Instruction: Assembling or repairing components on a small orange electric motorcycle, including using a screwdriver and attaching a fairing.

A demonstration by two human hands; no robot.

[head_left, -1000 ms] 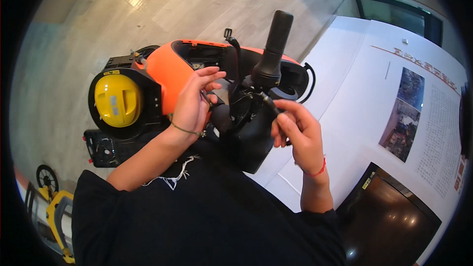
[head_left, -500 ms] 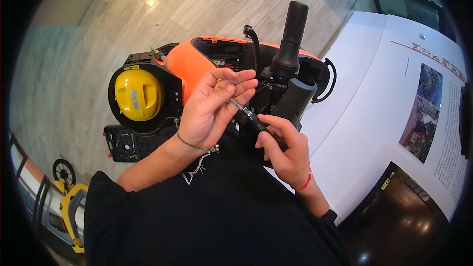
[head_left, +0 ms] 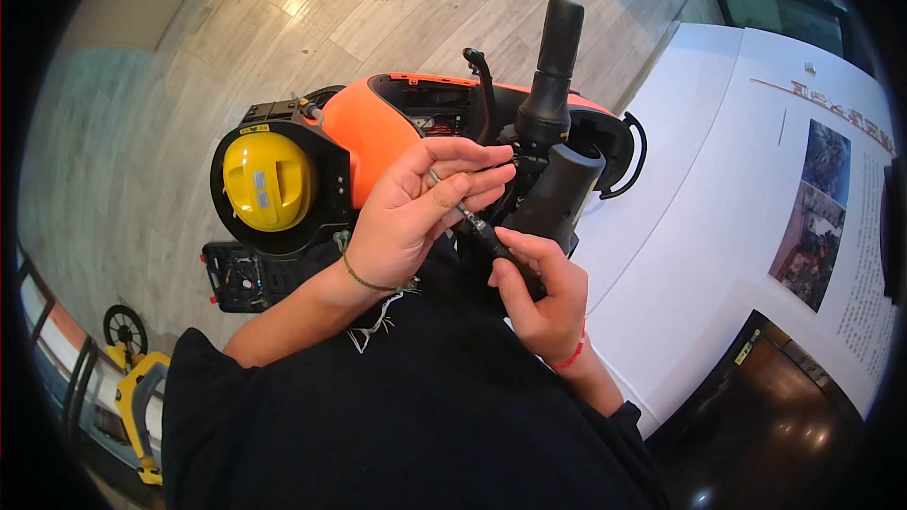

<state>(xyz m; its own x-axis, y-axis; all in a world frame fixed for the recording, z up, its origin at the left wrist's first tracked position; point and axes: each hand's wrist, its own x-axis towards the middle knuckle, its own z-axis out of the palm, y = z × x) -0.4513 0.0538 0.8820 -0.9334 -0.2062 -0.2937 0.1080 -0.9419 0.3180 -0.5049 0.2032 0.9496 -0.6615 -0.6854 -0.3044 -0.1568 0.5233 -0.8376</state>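
Close in front of me, both hands are on a screwdriver point(head_left: 484, 236) with a black handle and a thin metal shaft, tilted up to the left. My left hand point(head_left: 416, 212), palm up, pinches the shaft's upper end between thumb and fingers; the tip is partly covered by them. My right hand point(head_left: 546, 295) grips the black handle, and most of that handle is hidden inside it. Just beyond my hands stands an orange and black scooter point(head_left: 364, 127), its front body opened so that inner parts and wires show. A black handlebar grip point(head_left: 561, 38) rises from it.
A yellow hard hat point(head_left: 266, 181) rests in a round black holder left of the orange body. Below it lies an open black tool case point(head_left: 241, 276) on the wood-plank floor point(head_left: 255, 57). A white display panel point(head_left: 704, 198) and a dark screen point(head_left: 765, 416) fill the right side.
My left hand has shifted slightly right along the shaft, its fingers covering more of the metal tip. My right hand stays on the handle, a little lower.
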